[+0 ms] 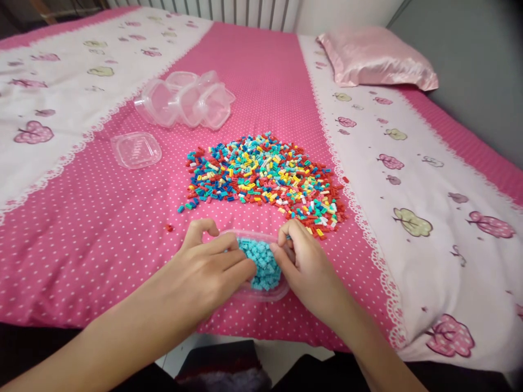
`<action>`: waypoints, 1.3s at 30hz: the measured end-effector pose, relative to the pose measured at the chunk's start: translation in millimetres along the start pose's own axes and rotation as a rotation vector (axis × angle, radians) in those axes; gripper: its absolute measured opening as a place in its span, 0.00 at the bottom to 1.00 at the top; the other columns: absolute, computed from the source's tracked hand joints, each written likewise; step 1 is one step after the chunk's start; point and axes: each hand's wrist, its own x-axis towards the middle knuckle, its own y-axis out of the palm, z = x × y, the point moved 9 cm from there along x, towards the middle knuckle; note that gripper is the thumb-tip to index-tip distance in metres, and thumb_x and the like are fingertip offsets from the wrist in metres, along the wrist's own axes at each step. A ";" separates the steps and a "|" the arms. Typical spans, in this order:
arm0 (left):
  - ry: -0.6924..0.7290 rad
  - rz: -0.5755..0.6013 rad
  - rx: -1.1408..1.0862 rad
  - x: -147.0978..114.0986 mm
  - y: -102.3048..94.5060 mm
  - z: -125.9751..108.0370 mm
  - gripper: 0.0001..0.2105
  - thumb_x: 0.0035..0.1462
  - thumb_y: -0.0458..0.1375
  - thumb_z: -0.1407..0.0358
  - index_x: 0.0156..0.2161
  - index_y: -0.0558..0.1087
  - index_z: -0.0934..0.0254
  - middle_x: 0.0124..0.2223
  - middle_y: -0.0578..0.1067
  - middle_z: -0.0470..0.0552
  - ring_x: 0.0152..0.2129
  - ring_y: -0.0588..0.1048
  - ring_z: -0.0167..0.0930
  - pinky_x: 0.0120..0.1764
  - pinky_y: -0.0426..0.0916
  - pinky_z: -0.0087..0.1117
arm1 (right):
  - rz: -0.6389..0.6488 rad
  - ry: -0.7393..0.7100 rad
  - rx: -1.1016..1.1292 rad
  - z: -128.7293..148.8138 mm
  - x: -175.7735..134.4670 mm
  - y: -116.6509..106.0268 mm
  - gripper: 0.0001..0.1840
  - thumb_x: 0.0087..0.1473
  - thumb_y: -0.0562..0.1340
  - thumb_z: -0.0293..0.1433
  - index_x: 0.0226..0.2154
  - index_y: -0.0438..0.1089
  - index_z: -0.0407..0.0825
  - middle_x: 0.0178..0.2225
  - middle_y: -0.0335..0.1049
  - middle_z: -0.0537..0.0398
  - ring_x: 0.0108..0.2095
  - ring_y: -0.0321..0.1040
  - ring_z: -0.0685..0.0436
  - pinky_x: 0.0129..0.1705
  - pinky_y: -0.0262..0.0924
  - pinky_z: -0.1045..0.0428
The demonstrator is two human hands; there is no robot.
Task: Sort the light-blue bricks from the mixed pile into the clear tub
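A clear plastic container [261, 296] filled with light-blue toy bricks [265, 267] sits at the near edge of the bed, between my two hands. My left hand [218, 261] closes over its left side, fingers bent and some tips down at the bricks. At the right rim, my right hand [296, 247] grips the container with thumb and curled fingers. A bit of blue shows by its fingertips, too small to make out. Just beyond lies a wide heap of mixed-colour toy bricks [265, 174].
Several clear plastic containers [188, 100] lie clustered at the back left. Nearer is a clear lid [139, 151]. A few loose bricks [188, 206] lie left of the heap. A pink pillow [376, 57] rests at the back right on the pink-and-white bedspread [261, 65].
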 end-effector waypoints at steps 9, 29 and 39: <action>-0.068 -0.069 0.012 6.3 -10.2 9.4 0.16 0.72 0.47 0.67 0.32 0.72 0.64 0.28 0.73 0.46 0.29 0.66 0.31 0.42 0.51 0.40 | -0.076 -0.163 -0.041 28.0 -6.7 -16.4 0.11 0.68 0.46 0.27 0.39 0.63 0.50 0.36 0.61 0.55 0.38 0.62 0.45 0.39 0.56 0.48; -0.119 -0.015 0.222 -8.0 -16.8 20.3 0.15 0.66 0.52 0.74 0.29 0.74 0.59 0.36 0.75 0.47 0.36 0.70 0.34 0.55 0.48 0.49 | 0.078 -0.260 -0.271 34.8 -10.4 12.6 0.12 0.70 0.52 0.35 0.34 0.61 0.50 0.30 0.65 0.57 0.32 0.59 0.43 0.37 0.50 0.47; -0.148 -0.078 0.149 -15.8 -13.5 23.2 0.19 0.65 0.47 0.79 0.32 0.76 0.56 0.28 0.74 0.44 0.36 0.70 0.33 0.63 0.36 0.52 | 0.081 -0.274 -0.303 36.2 -10.4 13.4 0.11 0.70 0.52 0.32 0.33 0.60 0.51 0.30 0.65 0.57 0.32 0.60 0.43 0.36 0.51 0.47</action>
